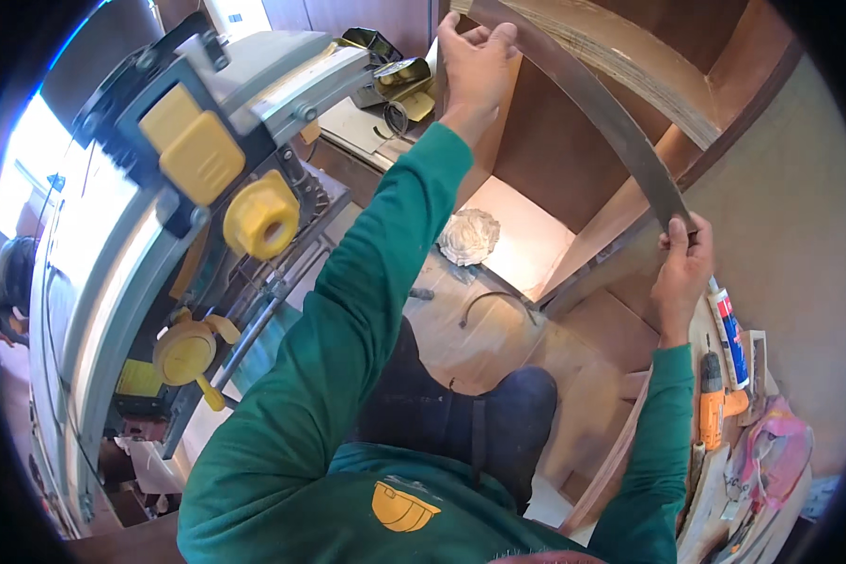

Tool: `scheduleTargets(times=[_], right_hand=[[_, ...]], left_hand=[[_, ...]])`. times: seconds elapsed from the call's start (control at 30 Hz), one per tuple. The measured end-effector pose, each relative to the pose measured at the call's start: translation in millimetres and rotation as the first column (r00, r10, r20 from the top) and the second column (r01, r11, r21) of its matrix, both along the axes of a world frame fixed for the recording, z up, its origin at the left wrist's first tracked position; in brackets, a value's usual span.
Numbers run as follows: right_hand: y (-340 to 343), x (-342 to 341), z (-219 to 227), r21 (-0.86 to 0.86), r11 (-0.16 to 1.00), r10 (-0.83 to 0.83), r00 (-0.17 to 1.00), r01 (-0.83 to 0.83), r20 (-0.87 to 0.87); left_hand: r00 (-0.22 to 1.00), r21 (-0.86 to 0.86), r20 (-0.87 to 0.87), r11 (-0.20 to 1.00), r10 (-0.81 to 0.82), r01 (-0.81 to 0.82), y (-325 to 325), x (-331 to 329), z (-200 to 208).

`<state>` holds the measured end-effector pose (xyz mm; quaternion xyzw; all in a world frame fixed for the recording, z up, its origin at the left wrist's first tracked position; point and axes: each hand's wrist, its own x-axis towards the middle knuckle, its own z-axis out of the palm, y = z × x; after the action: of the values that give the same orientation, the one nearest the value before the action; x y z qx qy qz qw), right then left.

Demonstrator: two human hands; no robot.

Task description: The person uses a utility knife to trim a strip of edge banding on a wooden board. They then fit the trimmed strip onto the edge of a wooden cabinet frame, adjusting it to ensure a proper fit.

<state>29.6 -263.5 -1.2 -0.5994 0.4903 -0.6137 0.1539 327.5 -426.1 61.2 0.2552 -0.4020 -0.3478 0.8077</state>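
A long thin brown edging strip (603,111) stretches in a curve between my two hands, beside the raw plywood edge (620,70) of a brown cabinet. My left hand (477,68) is closed at the strip's far end, thumb and fingers bent about it. At the near end, my right hand (683,274) pinches the strip between thumb and fingers. Whether the strip touches the plywood, I cannot tell. Below it opens the cabinet's inside, with brown panels (555,141) and a pale panel (526,230).
A large machine with yellow knobs (261,216) fills the left side. A crumpled whitish wad (468,237) lies below my left forearm. At right are a sealant tube (730,338), an orange-handled tool (712,414) and a pink cloth (775,451). Tins (399,80) stand on the far bench.
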Motion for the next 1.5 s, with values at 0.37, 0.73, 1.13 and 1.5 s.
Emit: scheduleTargets(times=[0.37,0.73,1.13,1.5], right_hand=[[-57.1,-9.1,95.1,-0.067,0.998,-0.033,0.967,0.017,-0.254],[-52.4,-7.1,99.8,-0.038,0.998,-0.048,0.969,0.04,-0.241],[-59.3,-13.2,112.8,-0.039,0.999,-0.024,0.95,0.012,-0.311],[-35.0,18.4,135.5,-0.398,0.853,-0.505,0.341,0.338,-0.793]], left_hand=[[0.99,0.251,-0.083,0.963,0.118,-0.094,-43.7,-12.1,18.3],[0.957,0.22,-0.252,0.971,0.146,-0.09,-29.2,-31.1,26.7],[0.934,0.284,-0.238,0.939,0.265,-0.194,-40.4,-36.6,28.4],[0.883,0.228,-0.43,0.969,0.19,-0.097,-37.0,-40.8,27.8]])
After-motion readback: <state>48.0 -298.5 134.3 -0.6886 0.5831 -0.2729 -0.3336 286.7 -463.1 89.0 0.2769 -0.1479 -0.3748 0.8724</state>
